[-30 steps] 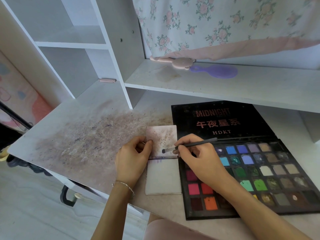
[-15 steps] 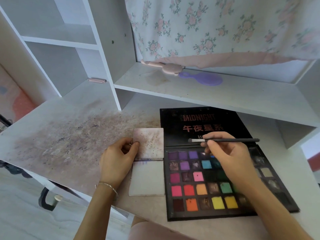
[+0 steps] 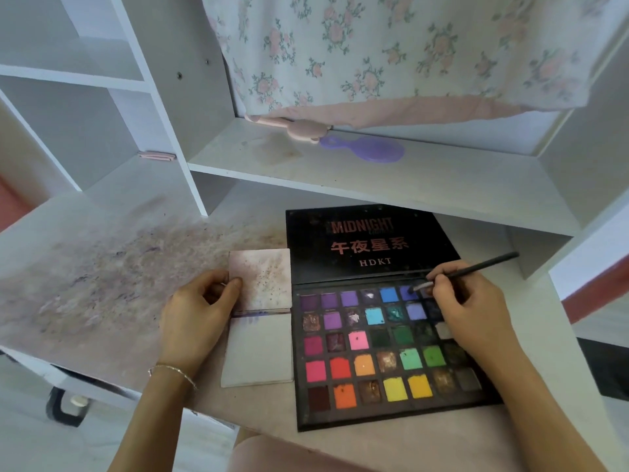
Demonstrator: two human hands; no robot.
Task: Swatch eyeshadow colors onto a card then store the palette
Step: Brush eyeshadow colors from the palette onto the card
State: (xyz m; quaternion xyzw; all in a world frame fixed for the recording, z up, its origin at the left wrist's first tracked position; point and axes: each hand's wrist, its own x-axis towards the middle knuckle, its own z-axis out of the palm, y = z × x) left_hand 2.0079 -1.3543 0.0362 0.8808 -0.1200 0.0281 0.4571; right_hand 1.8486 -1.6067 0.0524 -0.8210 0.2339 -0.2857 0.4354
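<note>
- The right hand pinches a thin black brush between thumb and fingers; the brush tip rests in a blue-violet pan in the top row of the palette, toward its right end
- The left hand pinches the left edge of the card with thumb and fingertips, holding it flat on the desk
- The card lies just beside the palette's left edge, near the desk's front edge; it reads as two squares joined at a purple-smudged seam, the far square speckled with pigment, the near square almost blank
- The palette lies open near the desk's front right corner, its black lid flat behind the pans and printed "MIDNIGHT" and "HDKT"
- Step in hand, as a judgement: loading the brush with colour for another swatch; storing the palette looks some way off
- The next move likely calls for lifting the loaded tip, carrying it left across the pans without shedding powder, and stroking it on a bare part of the card while the left hand keeps the card from sliding
- Counts: two hands, one brush, one card, one palette; five rows of pans, the right hand covering several, so no full total
- On the shelf above the desk: one pink handled object and one purple hand mirror, touching
- One small pink clip lies at the back of the desk's left part
</note>
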